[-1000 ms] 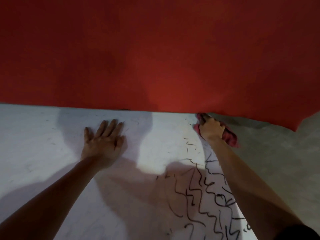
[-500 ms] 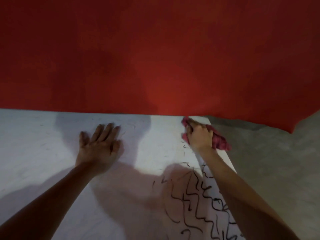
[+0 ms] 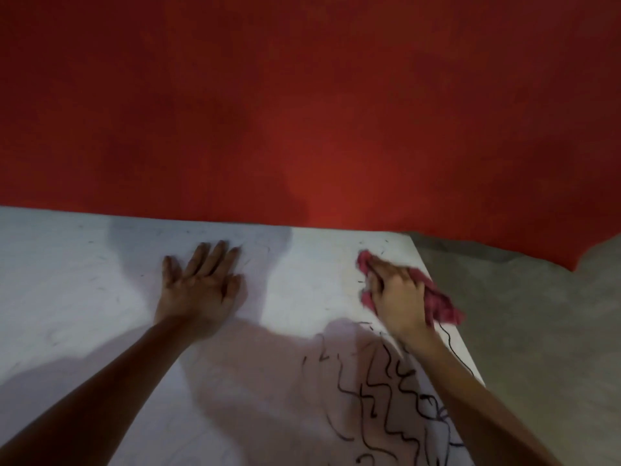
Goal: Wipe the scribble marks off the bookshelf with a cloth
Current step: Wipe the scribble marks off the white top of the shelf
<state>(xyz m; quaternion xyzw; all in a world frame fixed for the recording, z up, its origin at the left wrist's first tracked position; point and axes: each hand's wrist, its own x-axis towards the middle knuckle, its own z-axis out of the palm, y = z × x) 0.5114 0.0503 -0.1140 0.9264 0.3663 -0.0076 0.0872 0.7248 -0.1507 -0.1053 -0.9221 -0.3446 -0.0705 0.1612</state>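
At three o'clock from the left hand [image 3: 201, 290], which lies flat with fingers spread on the white bookshelf [image 3: 67, 297], I see the right hand [image 3: 396, 294] gripping the bunched pink cloth [image 3: 440, 304] against the surface; black scribble marks [image 3: 386, 398] lie at six o'clock from it.

A crumpled pink cloth [image 3: 437, 299] lies bunched on the white bookshelf [image 3: 84, 280] near its far right corner, above black scribble marks [image 3: 386, 398].

The crumpled pink cloth [image 3: 438, 302] is lying on the flat white bookshelf panel [image 3: 84, 297], behind the black scribble marks [image 3: 386, 395].
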